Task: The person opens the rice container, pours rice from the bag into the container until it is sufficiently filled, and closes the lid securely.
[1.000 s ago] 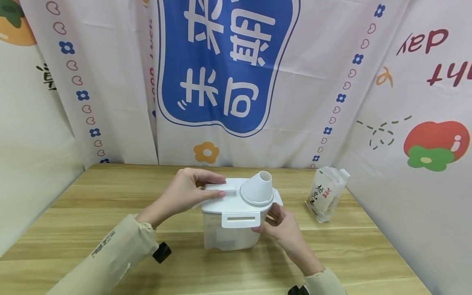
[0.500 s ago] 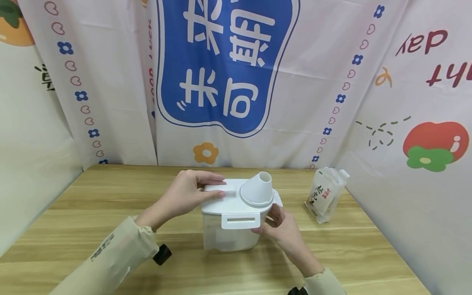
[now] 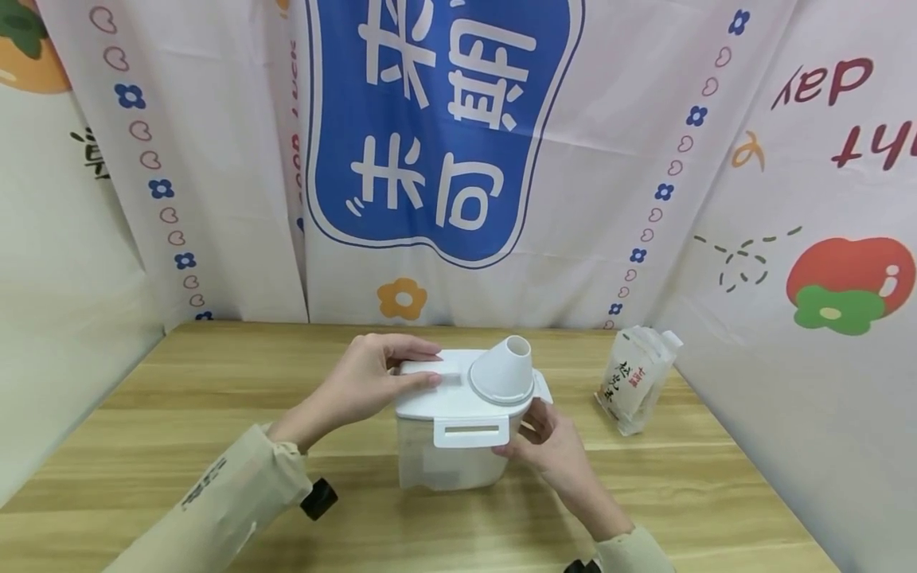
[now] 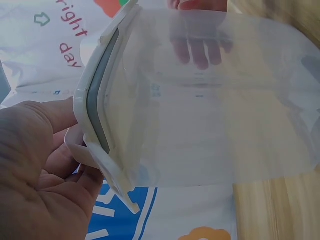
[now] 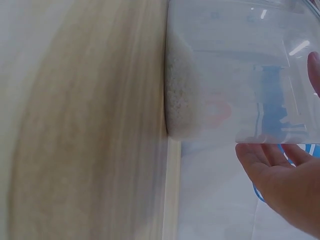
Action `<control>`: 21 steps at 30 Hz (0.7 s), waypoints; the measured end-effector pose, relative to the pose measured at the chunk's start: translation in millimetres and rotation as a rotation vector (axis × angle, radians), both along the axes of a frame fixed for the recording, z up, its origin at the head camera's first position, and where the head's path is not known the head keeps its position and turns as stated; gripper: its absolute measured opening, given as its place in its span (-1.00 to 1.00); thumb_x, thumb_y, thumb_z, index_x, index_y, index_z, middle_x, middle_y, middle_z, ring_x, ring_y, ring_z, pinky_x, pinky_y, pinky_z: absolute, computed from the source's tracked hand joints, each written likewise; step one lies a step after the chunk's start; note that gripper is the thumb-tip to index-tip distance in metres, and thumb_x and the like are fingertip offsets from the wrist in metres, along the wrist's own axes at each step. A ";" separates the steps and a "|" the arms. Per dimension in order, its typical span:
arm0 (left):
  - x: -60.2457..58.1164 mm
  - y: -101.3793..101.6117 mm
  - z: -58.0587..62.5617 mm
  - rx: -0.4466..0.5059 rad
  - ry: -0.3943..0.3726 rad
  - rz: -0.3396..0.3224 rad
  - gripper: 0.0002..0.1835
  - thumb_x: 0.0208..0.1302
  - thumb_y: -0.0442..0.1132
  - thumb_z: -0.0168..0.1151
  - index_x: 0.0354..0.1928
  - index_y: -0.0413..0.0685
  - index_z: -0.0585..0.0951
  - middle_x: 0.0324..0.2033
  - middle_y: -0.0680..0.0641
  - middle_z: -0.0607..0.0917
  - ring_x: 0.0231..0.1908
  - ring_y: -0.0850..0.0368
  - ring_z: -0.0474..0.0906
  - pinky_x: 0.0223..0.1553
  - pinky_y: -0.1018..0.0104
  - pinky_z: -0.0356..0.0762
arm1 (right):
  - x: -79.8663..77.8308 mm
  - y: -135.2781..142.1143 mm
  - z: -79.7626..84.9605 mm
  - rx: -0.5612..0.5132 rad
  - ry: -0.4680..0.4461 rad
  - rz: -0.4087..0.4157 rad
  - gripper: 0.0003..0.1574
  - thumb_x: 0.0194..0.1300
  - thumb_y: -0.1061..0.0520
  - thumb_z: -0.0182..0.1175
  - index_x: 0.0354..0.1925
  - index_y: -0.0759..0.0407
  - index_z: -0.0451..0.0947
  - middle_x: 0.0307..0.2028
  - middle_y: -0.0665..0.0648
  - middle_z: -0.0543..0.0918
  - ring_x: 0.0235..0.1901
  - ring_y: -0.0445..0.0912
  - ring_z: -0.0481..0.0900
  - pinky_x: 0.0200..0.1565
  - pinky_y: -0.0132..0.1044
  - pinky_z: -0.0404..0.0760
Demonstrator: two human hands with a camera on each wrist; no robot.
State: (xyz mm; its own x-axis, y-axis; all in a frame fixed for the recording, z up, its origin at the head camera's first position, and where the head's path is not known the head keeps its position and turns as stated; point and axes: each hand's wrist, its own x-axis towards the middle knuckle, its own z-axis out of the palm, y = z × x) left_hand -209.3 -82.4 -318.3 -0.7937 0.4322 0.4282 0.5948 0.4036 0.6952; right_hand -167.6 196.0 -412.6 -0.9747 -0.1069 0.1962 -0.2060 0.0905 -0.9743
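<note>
A clear plastic storage container (image 3: 444,461) stands upright on the table with a white lid (image 3: 423,404) on it. Toward the lid's right end rises a white cone-shaped spout (image 3: 501,378). My left hand (image 3: 351,382) grips the raised lid handle (image 4: 80,152), its fingers curled round it. With thumb and fingers, my right hand (image 3: 559,458) holds the container's right end, below the lid. The white side latch (image 3: 471,432) facing me sticks outward, unfastened. Pale grains that look like rice (image 5: 180,102) lie in the container's bottom corner in the right wrist view.
A clear bag (image 3: 634,382) with printed characters stands at the back right of the wooden table (image 3: 286,517). Printed cloth (image 3: 587,199) hangs behind the table, and white patterned walls (image 3: 774,382) flank both sides.
</note>
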 end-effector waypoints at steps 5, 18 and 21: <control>1.4 -0.7 -0.6 0.000 -0.001 0.014 -0.68 0.11 -0.14 0.52 -0.07 0.02 0.75 -0.21 0.18 0.74 -0.23 0.25 0.61 -0.31 0.36 0.57 | -0.6 -0.8 -1.7 -0.011 0.000 0.014 -0.14 -0.08 0.33 0.55 0.22 0.21 0.46 0.13 0.18 0.56 0.18 0.03 0.48 0.19 -0.20 0.49; -0.1 3.0 -2.2 0.014 -0.012 -0.003 -0.70 0.13 -0.18 0.50 -0.06 0.01 0.75 -0.20 0.18 0.74 -0.24 0.25 0.61 -0.30 0.34 0.58 | 2.7 1.6 -1.2 0.002 -0.013 0.001 -0.12 -0.07 0.31 0.55 0.24 0.24 0.43 0.15 0.18 0.55 0.19 0.04 0.46 0.19 -0.23 0.48; 0.4 2.0 -1.2 0.026 -0.007 0.004 -0.70 0.14 -0.20 0.50 -0.06 0.00 0.75 -0.19 0.17 0.74 -0.22 0.25 0.61 -0.28 0.32 0.59 | 1.2 -0.3 -0.3 0.005 -0.004 0.000 -0.12 -0.06 0.30 0.55 0.24 0.23 0.43 0.15 0.17 0.55 0.19 0.03 0.46 0.20 -0.22 0.48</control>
